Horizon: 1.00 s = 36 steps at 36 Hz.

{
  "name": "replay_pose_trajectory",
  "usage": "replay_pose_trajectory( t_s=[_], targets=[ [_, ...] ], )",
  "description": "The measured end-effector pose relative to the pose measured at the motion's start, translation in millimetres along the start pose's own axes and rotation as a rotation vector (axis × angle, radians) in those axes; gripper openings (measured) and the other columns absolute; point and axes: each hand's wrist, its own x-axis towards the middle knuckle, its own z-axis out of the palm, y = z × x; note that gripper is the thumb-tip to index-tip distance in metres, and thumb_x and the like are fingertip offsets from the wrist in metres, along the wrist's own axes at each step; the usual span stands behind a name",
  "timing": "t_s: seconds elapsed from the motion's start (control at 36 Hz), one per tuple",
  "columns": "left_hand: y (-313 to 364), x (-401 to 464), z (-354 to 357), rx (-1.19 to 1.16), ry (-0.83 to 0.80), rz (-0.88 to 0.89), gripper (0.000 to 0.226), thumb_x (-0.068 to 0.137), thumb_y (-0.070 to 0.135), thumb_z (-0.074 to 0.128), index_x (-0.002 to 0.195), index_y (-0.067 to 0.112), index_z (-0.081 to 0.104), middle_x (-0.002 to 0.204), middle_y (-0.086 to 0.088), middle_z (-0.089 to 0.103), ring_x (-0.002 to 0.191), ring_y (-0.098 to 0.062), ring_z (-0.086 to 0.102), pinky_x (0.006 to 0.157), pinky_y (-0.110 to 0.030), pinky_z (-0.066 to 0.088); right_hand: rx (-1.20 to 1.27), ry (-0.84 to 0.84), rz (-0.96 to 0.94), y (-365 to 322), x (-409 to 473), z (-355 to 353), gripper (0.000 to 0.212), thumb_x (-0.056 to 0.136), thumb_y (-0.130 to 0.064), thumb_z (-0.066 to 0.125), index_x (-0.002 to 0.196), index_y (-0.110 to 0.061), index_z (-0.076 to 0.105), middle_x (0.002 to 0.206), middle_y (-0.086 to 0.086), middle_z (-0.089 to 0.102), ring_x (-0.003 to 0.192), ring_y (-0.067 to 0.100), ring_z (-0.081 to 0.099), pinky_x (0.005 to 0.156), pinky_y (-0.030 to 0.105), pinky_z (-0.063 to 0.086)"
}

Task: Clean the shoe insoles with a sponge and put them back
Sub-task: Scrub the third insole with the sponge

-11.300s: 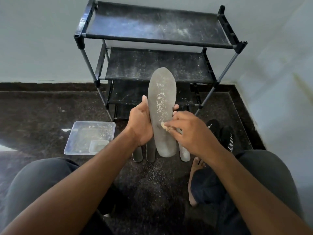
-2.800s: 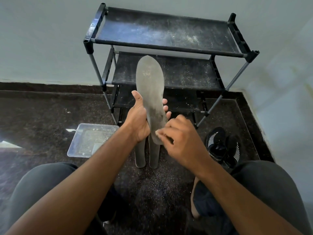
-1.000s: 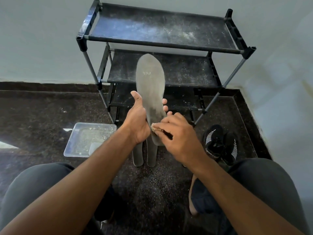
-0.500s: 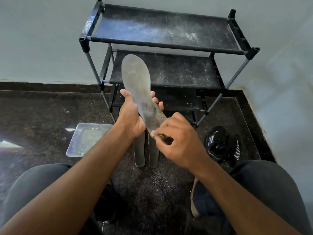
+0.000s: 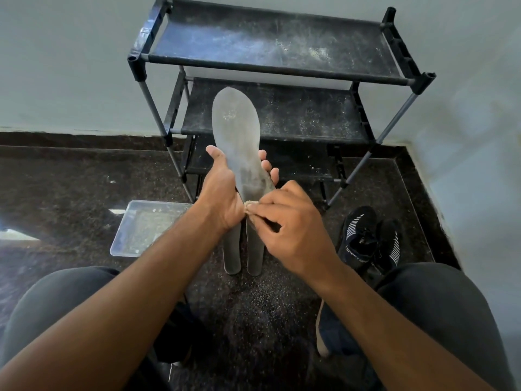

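A grey shoe insole (image 5: 236, 131) stands upright in front of the rack, toe end up, with a few pale specks near the toe. My left hand (image 5: 222, 196) grips its lower part, thumb on the left edge and fingers behind. My right hand (image 5: 290, 224) pinches a small tan sponge (image 5: 248, 206) against the heel end of that insole. Two more grey insoles (image 5: 244, 252) lie side by side on the floor below my hands, mostly hidden by them.
A dusty black three-tier shoe rack (image 5: 270, 46) stands against the wall ahead. A clear plastic tray (image 5: 146, 227) lies on the dark floor at the left. A pair of black sneakers (image 5: 369, 241) sits at the right. My knees frame the bottom.
The insole has swung from leaning left back to nearly upright. My right hand with the sponge has slid left along the heel, close to my left palm.
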Motion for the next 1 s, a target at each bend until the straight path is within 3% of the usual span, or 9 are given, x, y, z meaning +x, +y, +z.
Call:
replay_pose_trajectory(
  t_s=[0.11, 0.19, 0.28, 0.33, 0.42, 0.64, 0.81, 0.92, 1.0],
  targets=[
    [2.8, 0.2, -3.6, 0.030, 0.059, 0.036, 0.090, 0.089, 0.088, 0.022, 0.096, 0.008, 0.062, 0.075, -0.004, 0.060, 0.067, -0.015, 0.063, 0.070, -0.032, 0.062, -0.053, -0.063, 0.000, 7.8, -3.1, -4.4, 0.008, 0.083, -0.015, 0.073, 0.087, -0.015, 0.081, 0.076, -0.007, 0.066, 0.079, 0.017, 0.049, 0.069, 0.044, 0.046],
    [-0.2, -1.1, -4.1, 0.174, 0.116, 0.046, 0.094, 0.091, 0.085, 0.017, 0.109, 0.005, 0.063, 0.076, -0.008, 0.070, 0.067, -0.019, 0.073, 0.069, -0.036, 0.063, -0.095, 0.035, 0.025, 13.3, 1.5, -12.6, 0.010, 0.086, -0.012, 0.073, 0.093, -0.011, 0.080, 0.080, -0.002, 0.067, 0.080, 0.019, 0.049, 0.071, 0.039, 0.047],
    [-5.9, -4.9, -1.5, 0.286, 0.127, 0.042, 0.094, 0.096, 0.080, 0.015, 0.126, 0.003, 0.061, 0.102, -0.010, 0.075, 0.089, -0.018, 0.076, 0.074, -0.036, 0.064, -0.145, 0.052, 0.046, 16.3, 4.6, -12.5, 0.012, 0.092, -0.014, 0.072, 0.101, -0.009, 0.079, 0.084, 0.000, 0.066, 0.082, 0.020, 0.050, 0.073, 0.038, 0.048],
    [-7.7, -8.3, 1.4, 0.305, 0.123, 0.074, 0.089, 0.098, 0.076, 0.015, 0.126, 0.005, 0.060, 0.106, -0.009, 0.077, 0.096, -0.019, 0.075, 0.077, -0.037, 0.064, -0.160, -0.031, 0.068, 16.6, 2.5, -7.5, 0.015, 0.091, -0.011, 0.071, 0.104, -0.008, 0.078, 0.084, 0.001, 0.063, 0.083, 0.020, 0.050, 0.071, 0.041, 0.050],
    [-7.2, -12.0, 4.3, 0.239, 0.130, 0.112, 0.085, 0.099, 0.073, 0.019, 0.122, 0.004, 0.062, 0.102, -0.012, 0.076, 0.088, -0.022, 0.077, 0.071, -0.042, 0.064, -0.156, -0.111, 0.094, 16.6, -2.0, -6.7, 0.015, 0.081, -0.010, 0.067, 0.091, -0.009, 0.080, 0.079, 0.000, 0.062, 0.082, 0.019, 0.049, 0.067, 0.043, 0.050],
    [-13.5, -16.0, 3.7, 0.310, 0.135, 0.060, 0.092, 0.098, 0.076, 0.021, 0.134, 0.000, 0.058, 0.111, -0.013, 0.076, 0.110, -0.027, 0.072, 0.091, -0.041, 0.062, -0.241, -0.006, 0.086, 17.5, 2.9, -6.9, 0.015, 0.095, -0.014, 0.065, 0.095, -0.004, 0.077, 0.079, 0.003, 0.060, 0.081, 0.021, 0.048, 0.069, 0.040, 0.048],
    [-9.3, -17.3, 3.8, 0.318, 0.161, 0.126, 0.082, 0.100, 0.071, 0.019, 0.127, 0.005, 0.060, 0.123, -0.015, 0.073, 0.109, -0.025, 0.073, 0.070, -0.039, 0.064, -0.200, -0.082, 0.092, 17.1, -2.3, -9.3, 0.013, 0.083, -0.011, 0.065, 0.078, -0.004, 0.074, 0.076, 0.004, 0.064, 0.082, 0.025, 0.054, 0.068, 0.042, 0.050],
    [-15.0, -19.8, 3.5, 0.370, 0.108, 0.033, 0.096, 0.096, 0.077, 0.019, 0.138, -0.001, 0.056, 0.132, -0.017, 0.069, 0.117, -0.027, 0.070, 0.096, -0.042, 0.060, -0.240, 0.024, 0.059, 17.6, 0.2, -15.8, 0.012, 0.092, -0.012, 0.069, 0.093, -0.003, 0.077, 0.083, 0.004, 0.062, 0.084, 0.023, 0.052, 0.076, 0.034, 0.048],
    [-15.1, -20.9, 6.4, 0.375, 0.061, 0.038, 0.094, 0.097, 0.075, 0.018, 0.132, -0.001, 0.059, 0.135, -0.019, 0.067, 0.116, -0.028, 0.070, 0.097, -0.042, 0.060, -0.240, 0.071, 0.060, 19.4, 2.7, -18.1, 0.014, 0.094, -0.014, 0.069, 0.099, -0.005, 0.078, 0.086, 0.004, 0.062, 0.086, 0.022, 0.051, 0.079, 0.032, 0.047]
  ],
)
